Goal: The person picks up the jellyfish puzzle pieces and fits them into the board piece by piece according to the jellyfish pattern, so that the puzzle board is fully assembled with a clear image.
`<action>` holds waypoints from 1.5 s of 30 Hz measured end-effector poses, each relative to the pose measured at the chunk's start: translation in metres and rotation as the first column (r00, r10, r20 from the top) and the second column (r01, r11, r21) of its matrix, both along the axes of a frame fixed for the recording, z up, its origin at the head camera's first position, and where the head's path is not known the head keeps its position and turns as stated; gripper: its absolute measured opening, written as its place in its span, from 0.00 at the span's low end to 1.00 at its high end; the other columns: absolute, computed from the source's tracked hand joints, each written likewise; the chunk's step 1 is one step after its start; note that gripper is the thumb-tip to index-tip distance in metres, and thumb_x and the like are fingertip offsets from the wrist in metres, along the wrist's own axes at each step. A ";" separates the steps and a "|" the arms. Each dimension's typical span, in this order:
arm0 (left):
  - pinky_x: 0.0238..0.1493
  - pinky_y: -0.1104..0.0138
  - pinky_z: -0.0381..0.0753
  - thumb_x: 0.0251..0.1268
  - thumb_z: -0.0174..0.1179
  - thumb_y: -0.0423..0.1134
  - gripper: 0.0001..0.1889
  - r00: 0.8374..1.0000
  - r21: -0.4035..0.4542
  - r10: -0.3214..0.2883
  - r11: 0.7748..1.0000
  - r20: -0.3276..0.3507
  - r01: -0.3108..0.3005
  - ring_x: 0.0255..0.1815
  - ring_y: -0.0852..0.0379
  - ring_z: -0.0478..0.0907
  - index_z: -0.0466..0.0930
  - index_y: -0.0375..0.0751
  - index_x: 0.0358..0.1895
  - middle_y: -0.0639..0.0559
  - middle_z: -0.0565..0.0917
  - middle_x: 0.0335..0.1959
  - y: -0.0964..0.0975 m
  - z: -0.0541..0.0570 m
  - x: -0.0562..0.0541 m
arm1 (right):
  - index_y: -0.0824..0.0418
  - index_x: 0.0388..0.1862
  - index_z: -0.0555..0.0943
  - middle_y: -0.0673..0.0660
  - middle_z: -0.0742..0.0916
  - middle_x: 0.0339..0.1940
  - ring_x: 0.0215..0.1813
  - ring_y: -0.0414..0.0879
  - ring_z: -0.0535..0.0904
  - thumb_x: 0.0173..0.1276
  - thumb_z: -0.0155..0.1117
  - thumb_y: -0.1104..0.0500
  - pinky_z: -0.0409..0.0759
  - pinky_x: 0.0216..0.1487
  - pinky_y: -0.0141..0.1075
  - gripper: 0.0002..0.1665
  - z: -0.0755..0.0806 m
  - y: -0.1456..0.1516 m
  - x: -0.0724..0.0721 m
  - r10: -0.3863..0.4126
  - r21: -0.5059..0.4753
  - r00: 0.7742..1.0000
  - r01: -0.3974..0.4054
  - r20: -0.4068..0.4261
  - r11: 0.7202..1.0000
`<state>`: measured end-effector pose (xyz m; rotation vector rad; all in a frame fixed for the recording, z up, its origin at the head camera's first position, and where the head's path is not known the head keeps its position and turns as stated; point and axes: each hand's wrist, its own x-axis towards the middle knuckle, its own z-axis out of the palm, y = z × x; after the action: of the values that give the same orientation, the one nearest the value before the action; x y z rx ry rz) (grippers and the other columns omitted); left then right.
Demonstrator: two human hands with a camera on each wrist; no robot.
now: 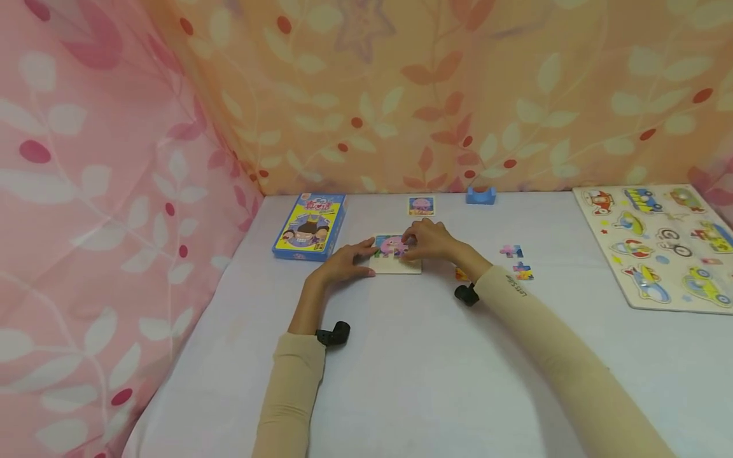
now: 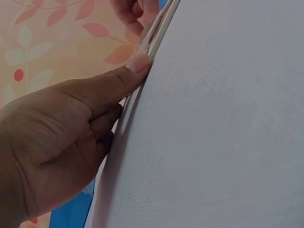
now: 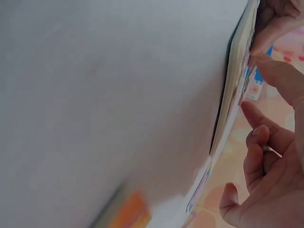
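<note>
Toward the table's point(image 1: 401, 356) far edge lies a puzzle board point(image 1: 397, 265) – the left hand point(image 1: 340, 262), fingers relaxed, touches its left edge; the right hand point(image 1: 432, 242) pinches 1 pink piece point(image 1: 404, 249) at its right half.

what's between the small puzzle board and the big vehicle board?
Head view: loose puzzle pieces on the white cloth, plus the right wrist reaching across.
</note>
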<state>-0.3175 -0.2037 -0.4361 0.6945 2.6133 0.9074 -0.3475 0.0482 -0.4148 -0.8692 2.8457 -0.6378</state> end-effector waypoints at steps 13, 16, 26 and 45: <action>0.73 0.56 0.50 0.55 0.65 0.47 0.33 1.000 0.002 0.007 1.000 -0.006 -0.007 0.74 0.53 0.48 0.66 0.48 0.66 0.58 0.55 0.73 0.000 0.001 -0.001 | 0.56 0.47 0.83 0.54 0.78 0.32 0.40 0.49 0.68 0.51 0.71 0.45 0.59 0.38 0.41 0.26 -0.002 -0.014 -0.003 -0.032 -0.005 0.999 0.032 -0.012 0.999; 0.73 0.57 0.50 0.55 0.64 0.47 0.33 1.000 -0.002 0.011 1.000 0.005 -0.011 0.74 0.54 0.48 0.66 0.49 0.66 0.58 0.55 0.73 0.000 0.001 -0.001 | 0.53 0.48 0.83 0.54 0.76 0.29 0.37 0.48 0.66 0.51 0.71 0.46 0.56 0.35 0.39 0.25 -0.003 -0.014 -0.003 -0.030 -0.018 1.000 0.030 0.001 0.999; 0.73 0.57 0.48 0.55 0.64 0.48 0.33 1.000 -0.012 0.015 1.000 0.015 -0.015 0.75 0.55 0.47 0.65 0.51 0.66 0.59 0.54 0.73 0.000 0.001 -0.001 | 0.49 0.45 0.83 0.52 0.76 0.26 0.33 0.46 0.66 0.51 0.72 0.46 0.57 0.36 0.39 0.22 -0.005 -0.016 -0.004 -0.038 -0.035 0.997 0.040 0.074 0.999; 0.73 0.57 0.47 0.55 0.64 0.46 0.33 0.999 0.003 0.034 0.999 0.039 -0.034 0.75 0.56 0.46 0.65 0.50 0.66 0.60 0.54 0.73 0.002 0.001 0.000 | 0.54 0.45 0.84 0.57 0.83 0.29 0.31 0.43 0.67 0.54 0.71 0.54 0.62 0.35 0.35 0.18 -0.003 -0.008 -0.009 -0.004 -0.169 0.980 0.039 0.199 0.985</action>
<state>-0.3174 -0.2017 -0.4347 0.6282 2.5971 0.9269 -0.3562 0.0398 -0.4180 -0.7502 2.6551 -0.9287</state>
